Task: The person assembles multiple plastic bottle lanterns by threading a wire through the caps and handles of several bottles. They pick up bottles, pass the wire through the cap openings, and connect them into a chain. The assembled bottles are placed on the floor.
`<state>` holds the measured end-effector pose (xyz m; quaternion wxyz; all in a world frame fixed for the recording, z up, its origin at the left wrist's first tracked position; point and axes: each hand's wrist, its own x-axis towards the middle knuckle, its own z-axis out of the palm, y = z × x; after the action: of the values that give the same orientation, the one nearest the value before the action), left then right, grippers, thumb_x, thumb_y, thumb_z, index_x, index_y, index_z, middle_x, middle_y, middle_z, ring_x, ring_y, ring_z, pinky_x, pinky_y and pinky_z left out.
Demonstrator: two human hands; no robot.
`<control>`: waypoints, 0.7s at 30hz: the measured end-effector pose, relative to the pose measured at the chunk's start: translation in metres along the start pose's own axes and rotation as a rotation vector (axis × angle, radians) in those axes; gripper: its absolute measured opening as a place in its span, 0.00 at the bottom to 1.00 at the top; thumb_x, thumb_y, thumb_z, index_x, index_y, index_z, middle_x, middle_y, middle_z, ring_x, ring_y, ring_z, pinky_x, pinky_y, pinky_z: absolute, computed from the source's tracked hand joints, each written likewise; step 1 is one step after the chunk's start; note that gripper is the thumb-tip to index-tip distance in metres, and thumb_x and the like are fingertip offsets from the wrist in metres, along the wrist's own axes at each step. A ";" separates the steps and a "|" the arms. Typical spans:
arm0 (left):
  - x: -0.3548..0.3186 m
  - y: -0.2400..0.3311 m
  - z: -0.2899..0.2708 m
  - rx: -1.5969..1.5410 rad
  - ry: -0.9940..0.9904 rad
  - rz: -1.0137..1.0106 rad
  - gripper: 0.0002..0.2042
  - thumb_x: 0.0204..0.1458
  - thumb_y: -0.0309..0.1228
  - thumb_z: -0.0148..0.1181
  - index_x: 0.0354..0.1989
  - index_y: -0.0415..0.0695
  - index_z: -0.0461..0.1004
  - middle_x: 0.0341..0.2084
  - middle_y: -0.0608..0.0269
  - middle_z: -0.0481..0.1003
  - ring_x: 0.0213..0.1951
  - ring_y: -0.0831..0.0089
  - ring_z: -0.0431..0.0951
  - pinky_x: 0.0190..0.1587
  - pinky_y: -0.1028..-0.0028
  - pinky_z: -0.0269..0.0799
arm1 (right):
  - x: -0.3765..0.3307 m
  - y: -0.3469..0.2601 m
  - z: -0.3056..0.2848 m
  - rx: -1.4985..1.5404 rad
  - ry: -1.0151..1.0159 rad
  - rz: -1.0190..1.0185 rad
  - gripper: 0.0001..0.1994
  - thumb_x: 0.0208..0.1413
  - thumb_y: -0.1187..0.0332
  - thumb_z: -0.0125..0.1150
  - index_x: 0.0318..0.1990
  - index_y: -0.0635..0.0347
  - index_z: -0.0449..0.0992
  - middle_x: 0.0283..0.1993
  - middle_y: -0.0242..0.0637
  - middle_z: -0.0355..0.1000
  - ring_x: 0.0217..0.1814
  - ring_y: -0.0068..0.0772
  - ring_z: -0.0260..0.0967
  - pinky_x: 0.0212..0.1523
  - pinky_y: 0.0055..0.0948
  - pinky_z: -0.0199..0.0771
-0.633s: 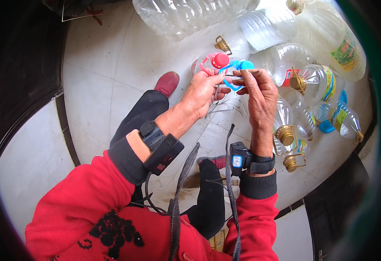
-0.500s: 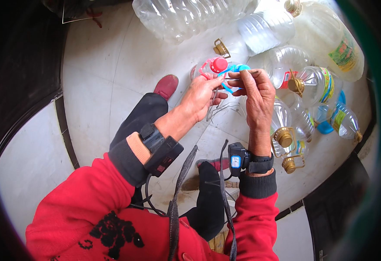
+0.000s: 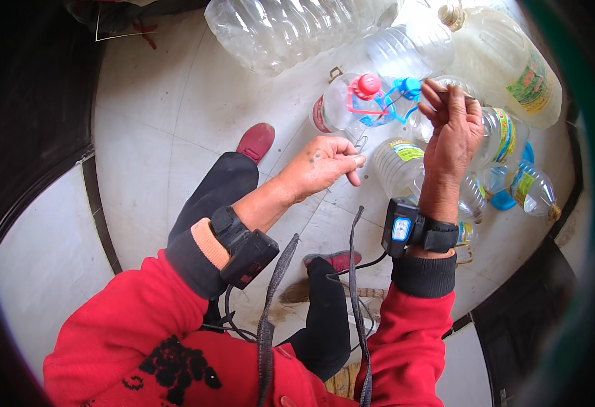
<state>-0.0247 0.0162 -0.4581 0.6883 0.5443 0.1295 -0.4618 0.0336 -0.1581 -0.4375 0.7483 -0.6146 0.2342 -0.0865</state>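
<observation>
The red-capped bottle [image 3: 339, 102], presumably light and dentable, suited gripping by its handle [image 3: 366, 111]; below it the left hand [image 3: 321, 165] curled, contents unclear, and rightward the right hand [image 3: 451, 125] pinched a dark strand [image 3: 470, 96].

Seemingly a home: pale tiled floor [image 3: 148, 102], narrow dark skirting [image 3: 100, 214], clear plastic bottles [image 3: 496, 136] crowding the floor's right edge.

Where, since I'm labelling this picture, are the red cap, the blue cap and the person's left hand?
Red cap [image 3: 368, 84]: head view, on the cap's top.
Blue cap [image 3: 410, 88]: head view, on the middle of the cap.
Left hand [image 3: 320, 165]: head view, on the back of the hand.
</observation>
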 end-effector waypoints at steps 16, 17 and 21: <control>-0.010 0.004 -0.013 0.106 0.007 0.013 0.15 0.49 0.31 0.53 0.43 0.38 0.64 0.17 0.70 0.67 0.22 0.84 0.67 0.26 0.83 0.64 | 0.033 -0.121 -0.029 -0.231 0.036 -0.464 0.09 0.57 0.70 0.44 0.35 0.69 0.65 0.34 0.54 0.71 0.36 0.39 0.72 0.35 0.27 0.76; -0.011 0.005 -0.015 0.170 0.034 0.013 0.16 0.49 0.31 0.54 0.44 0.39 0.63 0.17 0.70 0.67 0.22 0.83 0.67 0.27 0.82 0.64 | 0.035 -0.120 -0.030 -0.220 0.055 -0.440 0.09 0.56 0.69 0.45 0.35 0.68 0.66 0.33 0.51 0.71 0.35 0.37 0.72 0.35 0.26 0.75; -0.011 0.010 -0.017 0.165 0.129 0.153 0.15 0.48 0.26 0.53 0.46 0.41 0.64 0.21 0.70 0.68 0.22 0.85 0.66 0.26 0.84 0.63 | 0.022 -0.084 -0.022 -0.397 -0.011 -0.221 0.07 0.54 0.69 0.50 0.30 0.62 0.70 0.25 0.38 0.71 0.24 0.22 0.67 0.26 0.18 0.69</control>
<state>-0.0174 0.0357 -0.4508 0.6645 0.6360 0.0930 -0.3812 0.0565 -0.2062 -0.3649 0.6001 -0.7720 0.1738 -0.1167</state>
